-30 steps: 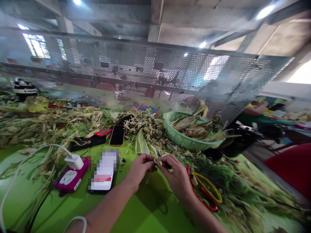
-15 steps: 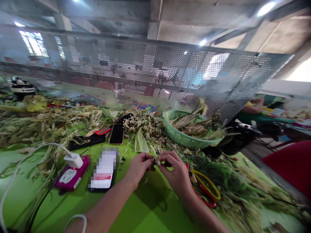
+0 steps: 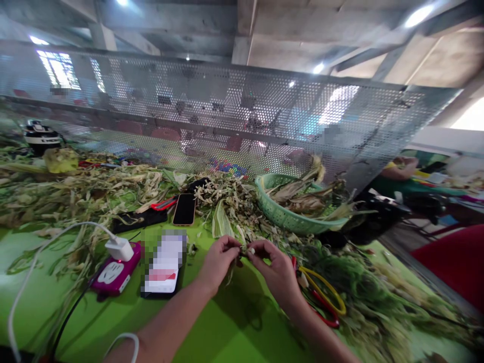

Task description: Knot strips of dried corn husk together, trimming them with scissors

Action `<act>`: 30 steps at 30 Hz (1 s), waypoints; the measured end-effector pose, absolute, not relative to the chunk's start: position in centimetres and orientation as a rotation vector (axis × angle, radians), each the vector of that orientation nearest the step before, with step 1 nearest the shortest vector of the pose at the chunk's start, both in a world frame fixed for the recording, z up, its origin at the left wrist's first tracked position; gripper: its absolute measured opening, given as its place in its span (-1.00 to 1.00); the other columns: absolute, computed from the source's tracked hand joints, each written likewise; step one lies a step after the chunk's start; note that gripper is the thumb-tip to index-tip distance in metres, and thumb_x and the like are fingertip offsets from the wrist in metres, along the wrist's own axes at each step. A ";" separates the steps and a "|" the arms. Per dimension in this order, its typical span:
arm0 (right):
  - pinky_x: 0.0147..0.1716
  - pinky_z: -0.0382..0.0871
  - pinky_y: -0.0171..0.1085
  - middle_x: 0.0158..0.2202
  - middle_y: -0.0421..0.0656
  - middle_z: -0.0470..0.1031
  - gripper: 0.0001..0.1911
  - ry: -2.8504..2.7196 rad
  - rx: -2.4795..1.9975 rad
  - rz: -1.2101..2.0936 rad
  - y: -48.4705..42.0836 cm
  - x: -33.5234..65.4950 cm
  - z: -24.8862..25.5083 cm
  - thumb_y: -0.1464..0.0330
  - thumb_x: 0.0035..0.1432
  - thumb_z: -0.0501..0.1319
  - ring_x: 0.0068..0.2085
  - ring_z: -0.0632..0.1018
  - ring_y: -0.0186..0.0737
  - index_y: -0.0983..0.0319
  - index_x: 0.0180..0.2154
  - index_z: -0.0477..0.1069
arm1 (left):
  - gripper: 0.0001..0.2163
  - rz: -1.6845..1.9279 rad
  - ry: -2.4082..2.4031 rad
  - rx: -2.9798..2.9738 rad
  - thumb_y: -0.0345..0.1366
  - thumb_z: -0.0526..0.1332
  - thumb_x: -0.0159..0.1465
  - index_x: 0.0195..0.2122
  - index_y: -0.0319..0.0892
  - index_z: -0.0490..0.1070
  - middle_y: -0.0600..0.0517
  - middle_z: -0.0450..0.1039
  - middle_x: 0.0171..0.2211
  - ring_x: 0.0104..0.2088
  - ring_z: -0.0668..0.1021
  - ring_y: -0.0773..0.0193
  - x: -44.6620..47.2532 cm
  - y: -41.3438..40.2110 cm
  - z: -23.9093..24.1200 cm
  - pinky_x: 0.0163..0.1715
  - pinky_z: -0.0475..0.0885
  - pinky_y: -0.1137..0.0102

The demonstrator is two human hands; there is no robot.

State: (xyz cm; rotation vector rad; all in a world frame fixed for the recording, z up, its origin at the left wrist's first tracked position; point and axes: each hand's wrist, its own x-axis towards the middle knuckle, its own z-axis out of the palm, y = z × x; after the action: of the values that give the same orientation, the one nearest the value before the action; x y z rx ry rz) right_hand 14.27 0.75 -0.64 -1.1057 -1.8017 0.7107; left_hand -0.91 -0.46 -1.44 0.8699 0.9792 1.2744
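Above the green table (image 3: 242, 333), my left hand (image 3: 218, 264) pinches a small, pale green-and-white piece of dried plant husk (image 3: 244, 249) between thumb and fingers. My right hand (image 3: 275, 267) grips the other side of the same piece, with a whitish tip at its fingertips. Thin strands hang down below the left fingers. Much of the piece is hidden by my fingers. Close to my right wrist lies a tool with looped yellow and red handles (image 3: 328, 292). A broad pale husk leaf (image 3: 220, 222) lies just beyond my left hand.
Left of my hands are a lit phone (image 3: 164, 264) and a magenta power strip (image 3: 116, 269) with a white charger (image 3: 120, 248). Farther back lie a dark phone (image 3: 184, 209), dried husks (image 3: 128, 184) and a green basket (image 3: 280, 214). A perforated metal screen (image 3: 212, 111) stands behind.
The camera view has shifted slightly, so the scene sits a little farther right. Both hands stay at the small husk piece, and the right fingers have changed position slightly.
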 end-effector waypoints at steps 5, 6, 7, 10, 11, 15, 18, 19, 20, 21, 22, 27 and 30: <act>-0.35 0.35 -0.31 -0.40 -0.16 0.49 -0.92 -1.866 -1.126 0.642 0.8 14.5 -1.1 0.35 0.14 0.19 -0.38 0.47 -0.23 0.23 -0.36 0.40 | -0.78 1.233 0.950 0.864 -0.22 0.31 0.05 -0.37 -0.25 0.40 0.02 0.42 -0.41 -0.41 0.44 0.36 -0.8 -0.4 -1.5 -0.38 0.36 0.43; -0.35 0.35 -0.31 -0.39 -0.16 0.49 -0.92 -1.867 -1.125 0.631 0.8 14.5 -1.1 0.34 0.15 0.19 -0.37 0.47 -0.23 0.22 -0.36 0.40 | -0.76 1.231 0.949 0.871 -0.21 0.33 0.03 -0.37 -0.26 0.40 0.02 0.42 -0.41 -0.41 0.44 0.36 -0.8 -0.3 -1.6 -0.38 0.35 0.43; -0.34 0.35 -0.30 -0.38 -0.15 0.48 -0.91 -1.867 -1.120 0.616 0.8 14.5 -1.1 0.34 0.15 0.19 -0.36 0.47 -0.22 0.22 -0.36 0.40 | -0.74 1.228 0.948 0.871 -0.21 0.35 0.00 -0.38 -0.26 0.40 0.02 0.42 -0.42 -0.42 0.44 0.36 -0.8 -0.2 -1.7 -0.38 0.34 0.43; -0.32 0.36 -0.29 -0.32 -0.12 0.46 -0.92 -1.866 -1.083 0.551 0.9 14.4 -0.8 0.36 0.15 0.20 -0.31 0.47 -0.20 0.22 -0.38 0.39 | -0.71 1.215 0.929 0.842 -0.21 0.38 -0.03 -0.38 -0.27 0.40 0.03 0.41 -0.43 -0.46 0.42 0.39 -0.7 -0.1 -2.0 -0.39 0.33 0.43; -0.32 0.36 -0.29 -0.29 -0.10 0.44 -0.92 -1.866 -1.074 0.528 0.9 14.4 -0.7 0.36 0.14 0.20 -0.30 0.46 -0.20 0.22 -0.39 0.39 | -0.70 1.217 0.914 0.832 -0.20 0.39 -0.04 -0.38 -0.27 0.40 0.04 0.41 -0.44 -0.47 0.41 0.39 -0.7 -0.1 -2.0 -0.40 0.32 0.44; -0.41 0.33 -0.32 -0.31 -0.12 0.39 -0.93 -1.869 -1.098 0.429 0.9 14.5 -0.5 0.38 0.12 0.22 -0.37 0.43 -0.25 0.23 -0.41 0.39 | -0.68 1.229 0.869 0.818 -0.18 0.41 -0.06 -0.38 -0.26 0.40 0.06 0.39 -0.44 -0.44 0.41 0.39 -0.7 -0.3 -1.9 -0.38 0.32 0.44; -0.41 0.31 -0.32 -0.37 -0.15 0.38 -0.92 -1.890 -1.106 0.439 0.8 14.6 -0.6 0.37 0.14 0.21 -0.38 0.42 -0.25 0.22 -0.39 0.41 | -0.65 1.224 0.884 0.811 -0.20 0.45 -0.12 -0.39 -0.25 0.39 0.08 0.38 -0.47 -0.44 0.41 0.39 -0.8 -0.3 -1.8 -0.37 0.32 0.45; -0.40 0.31 -0.32 -0.37 -0.16 0.39 -0.92 -1.897 -1.104 0.463 0.8 14.7 -0.7 0.36 0.16 0.20 -0.37 0.43 -0.25 0.22 -0.38 0.41 | -0.65 1.227 0.890 0.802 -0.21 0.45 -0.13 -0.39 -0.25 0.39 0.09 0.38 -0.48 -0.45 0.41 0.39 -0.8 -0.3 -1.8 -0.38 0.32 0.45; -0.38 0.32 -0.32 -0.36 -0.15 0.41 -0.92 -1.904 -1.104 0.488 0.8 14.7 -0.7 0.35 0.17 0.20 -0.36 0.43 -0.25 0.22 -0.36 0.42 | -0.65 1.237 0.894 0.791 -0.21 0.45 -0.13 -0.39 -0.25 0.39 0.09 0.37 -0.49 -0.47 0.41 0.40 -0.8 -0.2 -1.8 -0.39 0.31 0.45; -0.37 0.32 -0.32 -0.34 -0.15 0.42 -0.91 -1.910 -1.107 0.508 0.8 14.7 -0.8 0.34 0.17 0.20 -0.35 0.44 -0.24 0.22 -0.34 0.42 | -0.65 1.249 0.895 0.780 -0.22 0.45 -0.12 -0.39 -0.25 0.39 0.10 0.37 -0.50 -0.48 0.41 0.40 -0.9 -0.2 -1.9 -0.41 0.30 0.46; -0.36 0.32 -0.32 -0.32 -0.15 0.43 -0.91 -1.918 -1.114 0.523 0.9 14.7 -0.8 0.33 0.18 0.20 -0.34 0.44 -0.24 0.22 -0.32 0.42 | -0.66 1.261 0.897 0.768 -0.22 0.44 -0.12 -0.38 -0.24 0.39 0.10 0.37 -0.50 -0.49 0.41 0.41 -0.9 -0.1 -1.9 -0.42 0.30 0.46; -0.40 0.32 -0.32 -0.33 -0.15 0.43 -0.91 -1.940 -1.136 0.525 1.0 14.6 -0.9 0.33 0.16 0.21 -0.40 0.43 -0.26 0.22 -0.32 0.41 | -0.68 1.288 0.898 0.739 -0.24 0.44 -0.12 -0.39 -0.24 0.41 0.09 0.38 -0.48 -0.50 0.41 0.42 -0.9 0.1 -2.3 -0.46 0.28 0.48; -0.41 0.31 -0.32 -0.35 -0.16 0.42 -0.92 -1.946 -1.135 0.473 1.0 14.6 -1.0 0.34 0.15 0.22 -0.42 0.42 -0.27 0.22 -0.33 0.40 | -0.68 1.309 0.881 0.737 -0.25 0.44 -0.13 -0.40 -0.25 0.41 0.08 0.37 -0.46 -0.48 0.41 0.41 -0.8 0.1 -2.3 -0.44 0.29 0.48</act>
State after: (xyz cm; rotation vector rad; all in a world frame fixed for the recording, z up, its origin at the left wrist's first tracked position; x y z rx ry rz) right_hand 14.57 1.02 -0.97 -1.1353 -1.9458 0.4734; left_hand -0.84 0.15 -2.32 0.7371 0.8812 1.3085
